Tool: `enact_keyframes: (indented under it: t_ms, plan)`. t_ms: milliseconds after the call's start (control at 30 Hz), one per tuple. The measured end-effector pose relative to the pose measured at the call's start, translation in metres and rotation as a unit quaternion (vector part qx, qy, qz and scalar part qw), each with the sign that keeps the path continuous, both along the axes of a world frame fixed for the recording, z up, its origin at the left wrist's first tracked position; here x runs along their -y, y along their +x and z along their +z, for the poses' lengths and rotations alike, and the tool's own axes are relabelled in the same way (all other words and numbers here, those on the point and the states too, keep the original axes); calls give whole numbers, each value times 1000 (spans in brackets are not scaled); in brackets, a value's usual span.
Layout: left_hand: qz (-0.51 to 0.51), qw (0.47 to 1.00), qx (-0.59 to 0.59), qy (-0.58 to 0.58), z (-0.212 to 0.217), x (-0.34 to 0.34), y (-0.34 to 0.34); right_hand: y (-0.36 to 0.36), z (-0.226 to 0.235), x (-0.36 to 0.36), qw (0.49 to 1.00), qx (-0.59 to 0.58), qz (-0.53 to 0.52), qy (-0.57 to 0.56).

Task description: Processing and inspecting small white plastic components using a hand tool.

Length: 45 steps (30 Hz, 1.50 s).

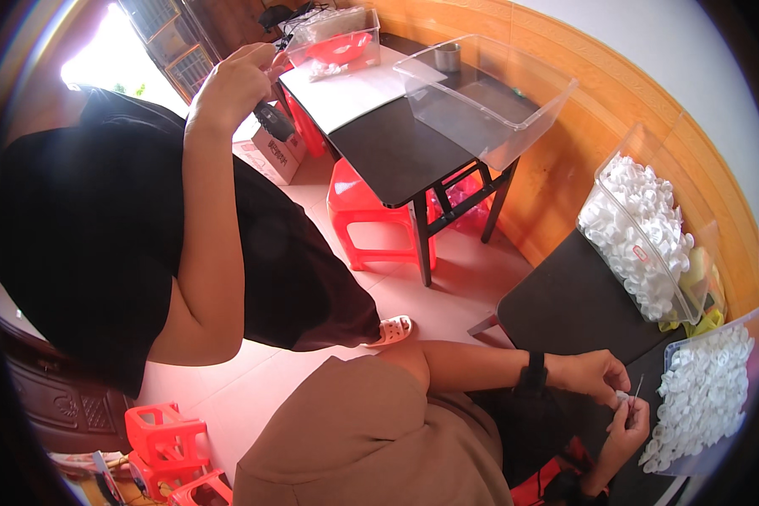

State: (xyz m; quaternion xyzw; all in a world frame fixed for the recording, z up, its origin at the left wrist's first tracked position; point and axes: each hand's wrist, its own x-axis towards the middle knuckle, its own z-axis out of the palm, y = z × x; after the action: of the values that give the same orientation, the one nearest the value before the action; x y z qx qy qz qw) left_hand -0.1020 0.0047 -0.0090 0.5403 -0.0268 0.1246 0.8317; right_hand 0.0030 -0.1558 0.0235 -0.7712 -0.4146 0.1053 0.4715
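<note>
Stools [177, 434], red plastic ones, open our view at the lower left. Moving right, we meet a co-worker in black [84, 219], one arm bent and the hand [232, 84] raised; what that hand holds, we can't tell. Just beyond sits a carton [270, 156] on the pinkish floor, and below, near the brown top we're wearing, we catch a pale clog [392, 331] with holes in it.

Now up to the dark table [388, 156]: a white sheet [337, 101] covers part of it, a clear bin [523, 139] stands at its right end, and a red stool [354, 198] is tucked close by.

On we go, and here's the action! Our left hand [599, 375], black band at the wrist, has thumb and fingers pinched on a small white piece [622, 396]. Our right hand [628, 426] comes up from below, fingertips closed on that same piece, and a thin pale rod [639, 385] sticks up beside them; which hand grips it, we can't make out. Past them, at the far right, we've got white pieces [637, 228] heaped in a clear tub and more white pieces [704, 396] spread in a lower container, just beside our hands.
</note>
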Motion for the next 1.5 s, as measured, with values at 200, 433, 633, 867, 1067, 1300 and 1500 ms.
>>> enact_keyframes:
  t_ms: [200,433,633,867,1067,1300,1500]
  plan:
    - [-45,999,6,-25,-3,0,3,6,2,3,999,-19,23,-21]
    - [27,995,30,-86,-7,10,9,-5,-9,-8,988,78,-100,91]
    - [57,987,56,-140,1,13,14,-22,-7,-14,955,265,-100,86]
    - [69,984,60,-152,4,14,11,-35,-6,-19,940,312,-104,92]
    - [68,979,64,-179,3,17,15,-36,-7,-19,940,303,-118,104]
    - [67,982,58,-166,9,17,12,-33,-14,-18,955,223,-147,129]
    - [64,984,52,-160,9,16,10,-29,-14,-15,955,234,-138,122]
